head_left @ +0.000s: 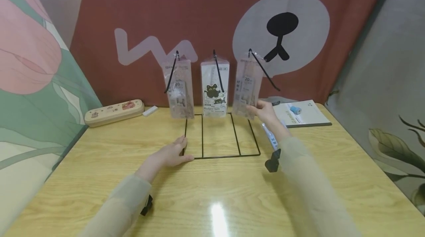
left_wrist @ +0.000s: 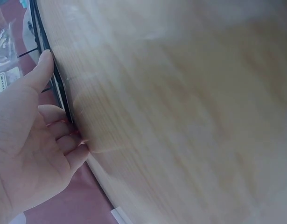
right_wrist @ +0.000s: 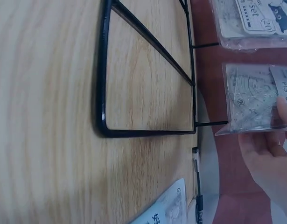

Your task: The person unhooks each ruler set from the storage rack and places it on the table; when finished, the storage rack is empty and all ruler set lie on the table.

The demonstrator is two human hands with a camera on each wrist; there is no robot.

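Observation:
A black wire display rack (head_left: 220, 157) stands on the table, with three clear packets hanging from its hooks. My left hand (head_left: 169, 154) rests at the front left corner of its base, thumb along the front bar and fingertips by the side bar. At the lower edge of the right ruler set packet (head_left: 245, 86), my right hand (head_left: 265, 113) pinches the plastic; in the right wrist view the thumb is in front and fingers behind. The middle ruler set packet (head_left: 214, 89) shows a black cat, and the left ruler set packet (head_left: 179, 89) hangs slightly tilted.
A cream pencil case (head_left: 114, 112) and a white eraser (head_left: 150, 111) lie at the back left. On the back right is a notebook (head_left: 312, 111) with a small blue object (head_left: 295, 110) on it. A blue-white packet (head_left: 270, 137) lies under my right forearm.

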